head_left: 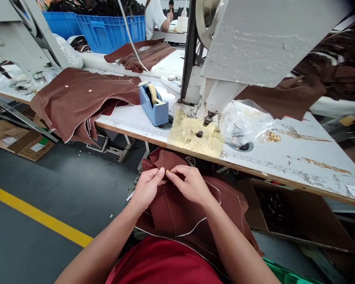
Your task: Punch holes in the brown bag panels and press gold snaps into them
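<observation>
A small brass fitting (pixel 167 172) sits at the fingertips of my right hand (pixel 189 184), pinched between finger and thumb. My left hand (pixel 147 187) pinches a fold of a brown leather piece (pixel 173 209) right beside that fitting. The leather has pale edge lines and drapes over my lap below both forearms. Whether the fitting passes through the leather is hidden by my fingers.
Ahead stands a white table with a press machine (pixel 215 98) over a yellowed pad (pixel 195 136). On it are a blue tape dispenser (pixel 154 105), a plastic bag (pixel 244 122), loose brass fittings (pixel 270 137) and brown leather stacks (pixel 83 98). A co-worker (pixel 155 17) sits beyond.
</observation>
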Demonstrator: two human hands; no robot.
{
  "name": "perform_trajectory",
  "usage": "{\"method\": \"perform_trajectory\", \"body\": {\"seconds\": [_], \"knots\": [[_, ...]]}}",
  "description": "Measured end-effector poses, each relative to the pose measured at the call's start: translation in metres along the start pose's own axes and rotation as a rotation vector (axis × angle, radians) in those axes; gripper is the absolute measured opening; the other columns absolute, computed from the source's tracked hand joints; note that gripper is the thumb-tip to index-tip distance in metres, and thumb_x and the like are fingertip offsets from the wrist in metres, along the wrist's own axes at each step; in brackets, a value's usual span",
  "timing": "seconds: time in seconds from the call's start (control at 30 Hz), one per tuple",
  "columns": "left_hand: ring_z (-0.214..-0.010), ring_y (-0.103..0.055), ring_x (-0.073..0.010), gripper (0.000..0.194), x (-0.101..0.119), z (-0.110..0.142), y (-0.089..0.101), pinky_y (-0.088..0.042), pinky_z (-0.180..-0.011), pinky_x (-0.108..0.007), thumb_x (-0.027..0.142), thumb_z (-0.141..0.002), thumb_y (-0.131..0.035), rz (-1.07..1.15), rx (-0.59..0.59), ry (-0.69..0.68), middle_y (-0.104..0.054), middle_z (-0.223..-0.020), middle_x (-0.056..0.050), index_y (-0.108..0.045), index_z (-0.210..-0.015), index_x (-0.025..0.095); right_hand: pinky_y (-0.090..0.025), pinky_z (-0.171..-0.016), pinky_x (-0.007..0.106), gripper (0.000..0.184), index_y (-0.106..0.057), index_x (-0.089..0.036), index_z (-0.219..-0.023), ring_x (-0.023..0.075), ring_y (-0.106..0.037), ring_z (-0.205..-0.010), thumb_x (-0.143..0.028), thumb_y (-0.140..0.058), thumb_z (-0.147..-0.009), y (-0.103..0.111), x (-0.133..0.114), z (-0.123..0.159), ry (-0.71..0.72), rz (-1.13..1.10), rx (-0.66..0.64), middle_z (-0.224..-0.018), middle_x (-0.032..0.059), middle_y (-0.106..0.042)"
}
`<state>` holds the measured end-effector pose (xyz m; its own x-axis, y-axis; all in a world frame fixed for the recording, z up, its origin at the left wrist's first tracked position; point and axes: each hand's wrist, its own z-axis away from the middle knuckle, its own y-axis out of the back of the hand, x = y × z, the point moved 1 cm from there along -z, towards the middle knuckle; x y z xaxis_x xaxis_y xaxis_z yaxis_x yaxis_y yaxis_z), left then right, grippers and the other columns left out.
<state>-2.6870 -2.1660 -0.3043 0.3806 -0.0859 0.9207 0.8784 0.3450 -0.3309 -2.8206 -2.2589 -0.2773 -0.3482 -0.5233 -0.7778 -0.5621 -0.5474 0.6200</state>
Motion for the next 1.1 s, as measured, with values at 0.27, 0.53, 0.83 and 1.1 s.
{"method": "perform_trajectory", "body": {"seconds": [0.27, 0.53, 0.83, 1.1], "knots": [[-0.087, -0.063, -0.0179, 0.039, -0.001, -0.001, 0.003, -0.055, -0.094, -0.037, 0.053, -0.087, -0.066, -0.051, 0.002, 0.002, -0.066, -0.081, -0.004, -0.071, -0.08, 0.014, -0.043, -0.07, 0.026, 0.023, -0.071, -0.022, -0.082, 0.0158, -0.063, -0.074, -0.031, -0.057, -0.097, -0.001, -0.001, -0.001, 0.029, 0.037, 0.007, -0.083, 0.0011, -0.072], [-0.089, -0.066, -0.0205, 0.042, -0.009, 0.0, 0.002, -0.056, -0.091, -0.036, 0.056, -0.086, -0.065, -0.11, -0.018, 0.012, -0.07, -0.087, -0.005, -0.072, -0.083, 0.014, -0.032, -0.054, 0.028, 0.03, -0.074, -0.025, -0.071, 0.015, -0.057, -0.057, -0.047, -0.065, -0.089, 0.009, 0.009, -0.005, -0.171, 0.142, -0.086, -0.064, -0.0006, -0.069], [-0.107, -0.068, -0.0269, 0.047, -0.007, -0.003, 0.001, -0.054, -0.093, -0.033, 0.044, -0.079, -0.077, -0.198, -0.019, 0.03, -0.075, -0.109, -0.01, -0.07, -0.115, 0.015, -0.039, -0.059, 0.025, 0.022, -0.075, -0.023, -0.075, 0.015, -0.062, -0.063, -0.034, -0.063, -0.091, 0.01, 0.015, -0.001, -0.059, 0.139, -0.139, -0.069, -0.0007, -0.072], [-0.079, -0.066, -0.0242, 0.035, 0.081, 0.02, 0.072, -0.051, -0.068, -0.03, 0.056, -0.085, -0.059, -0.891, 0.433, -0.298, -0.073, -0.085, 0.0, -0.068, -0.095, 0.025, -0.05, -0.084, 0.034, 0.028, -0.076, -0.023, -0.11, 0.0244, -0.068, -0.096, -0.028, -0.052, -0.095, 0.169, 0.035, -0.02, -0.144, 0.549, 0.476, -0.112, 0.0064, -0.074]]}}
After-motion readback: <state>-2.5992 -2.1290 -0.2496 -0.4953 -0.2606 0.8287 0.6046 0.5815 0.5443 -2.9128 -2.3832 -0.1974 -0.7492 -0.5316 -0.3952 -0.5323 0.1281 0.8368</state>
